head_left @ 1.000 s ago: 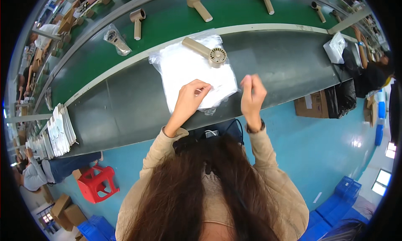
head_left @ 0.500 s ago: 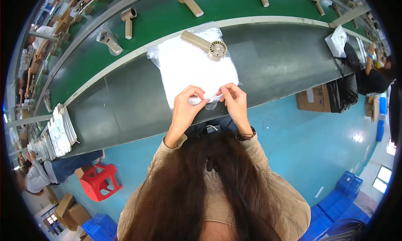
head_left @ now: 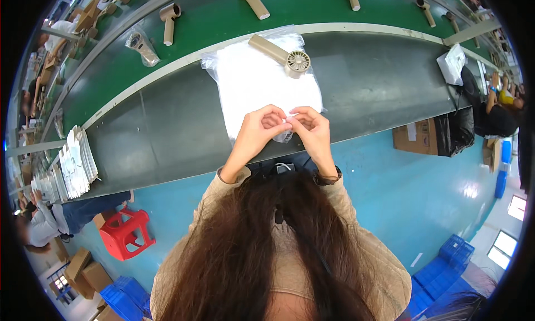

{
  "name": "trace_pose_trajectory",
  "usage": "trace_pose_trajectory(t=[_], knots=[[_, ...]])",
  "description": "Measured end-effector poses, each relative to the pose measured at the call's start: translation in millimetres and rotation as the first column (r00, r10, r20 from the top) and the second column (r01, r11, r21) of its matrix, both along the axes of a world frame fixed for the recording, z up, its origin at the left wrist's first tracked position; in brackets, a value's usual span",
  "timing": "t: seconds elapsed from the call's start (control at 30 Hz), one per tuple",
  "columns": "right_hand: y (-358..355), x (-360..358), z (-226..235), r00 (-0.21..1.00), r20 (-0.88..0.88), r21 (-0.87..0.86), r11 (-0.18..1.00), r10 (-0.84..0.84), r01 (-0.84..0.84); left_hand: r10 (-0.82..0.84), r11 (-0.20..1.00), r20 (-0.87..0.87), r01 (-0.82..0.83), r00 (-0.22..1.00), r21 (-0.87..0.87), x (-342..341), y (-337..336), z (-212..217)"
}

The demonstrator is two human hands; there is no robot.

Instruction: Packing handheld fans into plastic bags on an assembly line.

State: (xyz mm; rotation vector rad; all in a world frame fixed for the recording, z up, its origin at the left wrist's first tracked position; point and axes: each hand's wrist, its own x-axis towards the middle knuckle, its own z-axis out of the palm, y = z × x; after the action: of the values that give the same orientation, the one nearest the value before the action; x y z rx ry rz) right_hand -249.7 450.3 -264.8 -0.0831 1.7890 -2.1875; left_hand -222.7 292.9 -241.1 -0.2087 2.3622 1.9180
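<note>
A stack of thin white plastic bags [head_left: 251,78] with clear, crinkled edges lies on the dark workbench in front of me. On its far part rests a tan handheld fan [head_left: 281,55], its round grille toward the right and its handle pointing up and left. At the near edge of the stack, my left hand [head_left: 261,126] and my right hand [head_left: 311,126] meet fingertip to fingertip. Both are closed in a pinch on the edge of a plastic bag, and the fingers cover most of what they grip. A crumpled bit of clear plastic shows just below the fingertips.
Beyond the dark workbench [head_left: 167,120], a green conveyor [head_left: 206,20] carries several tan fans, one in a clear bag [head_left: 142,47]. Stacked papers [head_left: 78,162] stand at the bench's left end. A red stool [head_left: 127,233], a cardboard box [head_left: 415,138] and blue crates [head_left: 443,271] stand on the floor.
My hands have drawn closer together, their fingertips now touching at the bag edge. The whole view has shifted slightly; the fan lies on the stack as before.
</note>
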Motion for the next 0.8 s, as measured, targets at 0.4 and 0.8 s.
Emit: trace_pose_trajectory(t=[0.4,0.8], knots=[[30.6,-87.9,2.3,0.674,-0.733,0.523,0.709,0.093,0.472,0.215,0.972,0.003,-0.214,0.977,0.097,-2.6,-1.4,16.3],[79.3,-52.1,79.4,0.755,-0.590,0.167,0.871,-0.287,0.463,0.134,0.985,-0.130,-0.147,0.982,-0.094,-20.3,16.0,13.4]])
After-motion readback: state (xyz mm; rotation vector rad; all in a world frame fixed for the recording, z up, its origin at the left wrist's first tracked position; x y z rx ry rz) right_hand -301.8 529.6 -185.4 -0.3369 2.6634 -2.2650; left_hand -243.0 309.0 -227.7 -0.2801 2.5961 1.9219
